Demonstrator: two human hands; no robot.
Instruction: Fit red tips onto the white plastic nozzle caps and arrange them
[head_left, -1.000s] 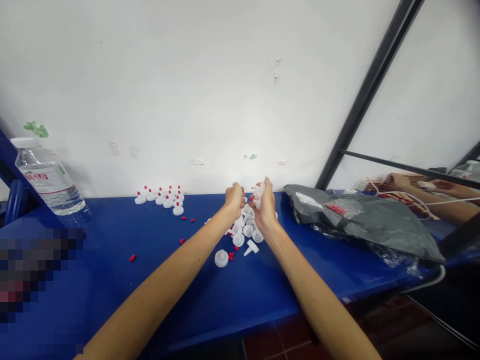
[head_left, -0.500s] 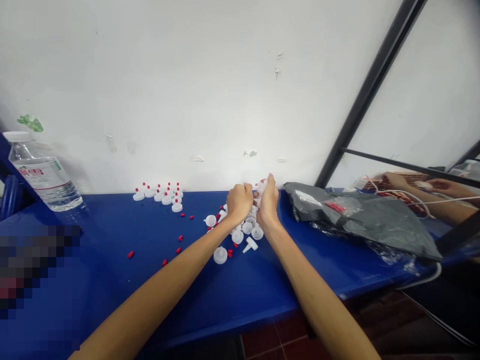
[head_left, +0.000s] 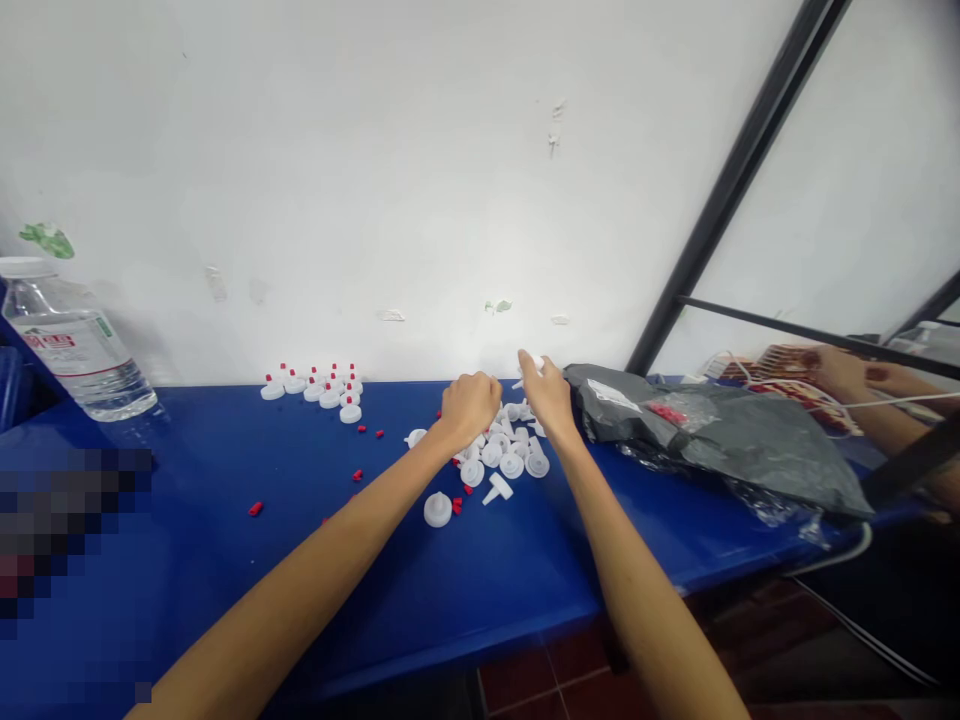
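Observation:
My left hand (head_left: 471, 408) is curled closed above the left side of a heap of white nozzle caps (head_left: 512, 466); whatever its fingers hold is hidden. Right of it, my right hand (head_left: 549, 398) is at the back of the heap, fingers bent around a white nozzle cap (head_left: 535, 362) that shows between thumb and fingers. Small red tips (head_left: 457, 506) lie among the loose caps. One cap (head_left: 438, 509) sits spout up in front of the heap, and another (head_left: 497, 488) rests on its side. To the left, a group of white caps with red tips (head_left: 330, 397) stands upright near the wall.
A large water bottle (head_left: 79, 340) stands at the far left. Several red tips (head_left: 256, 509) are scattered on the blue table (head_left: 450, 600). A grey plastic bag (head_left: 750, 440) lies at right beside a black metal post (head_left: 697, 230). Another person's hands (head_left: 847, 372) show beyond it.
My right hand has turned from a cupped, upright pose to palm down, and more white caps now lie in the heap below it. My left hand stays closed in nearly the same place.

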